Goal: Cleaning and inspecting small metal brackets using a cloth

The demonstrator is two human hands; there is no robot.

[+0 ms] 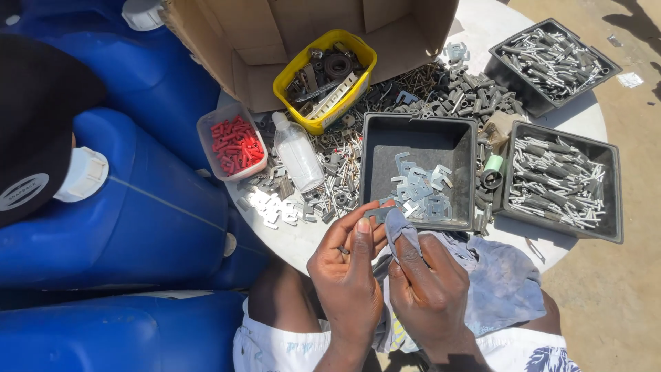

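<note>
Sunlit and crowded with sorted hardware, the round table (303, 238) was kept close so a small flat metal piece (379, 214), pinched in the left hand (346, 275), could be wiped with a grey cloth (401, 227) gripped by the right hand (428, 289), just before the black tray (372, 148) of similar plates

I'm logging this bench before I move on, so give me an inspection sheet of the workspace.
Surface: round white table, crowded with loose hardware.
Job's things: small flat metal piece and grey cloth; dark tray of flat metal clips.
Clutter: two trays of metal pins, yellow tub, clear tub of red parts, plastic bottle, cardboard box.
Grips: left hand pinches the metal piece; right hand holds the cloth against it.
Cables: nothing seen.
Surroundings: blue plastic drums, sandy ground.
</note>
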